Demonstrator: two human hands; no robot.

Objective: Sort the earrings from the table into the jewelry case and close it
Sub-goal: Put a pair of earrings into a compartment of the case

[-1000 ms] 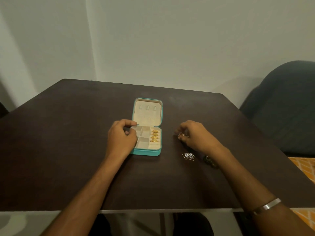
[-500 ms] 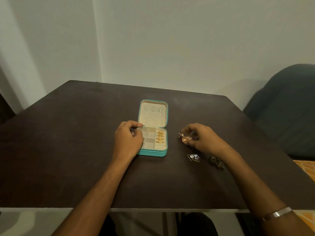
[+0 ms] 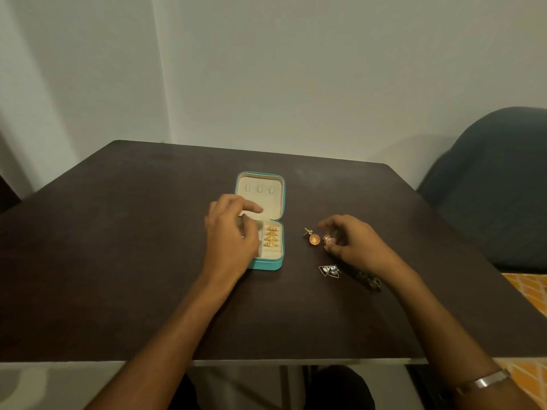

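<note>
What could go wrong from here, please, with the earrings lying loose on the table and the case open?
1. The left hand hovers over the jewelry case; its fingers could knock the gold pieces out of their slots.
2. The right hand works beside the round gold earring and could nudge it away.
3. The dark earrings barely show against the dark table and might be missed.

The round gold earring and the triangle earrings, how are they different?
The round gold earring is a coppery disc; the triangle earrings are thin wire outlines holding clear stones. The round one lies farther from the person, the triangles nearer. Both lie on the table, outside the jewelry case.
</note>
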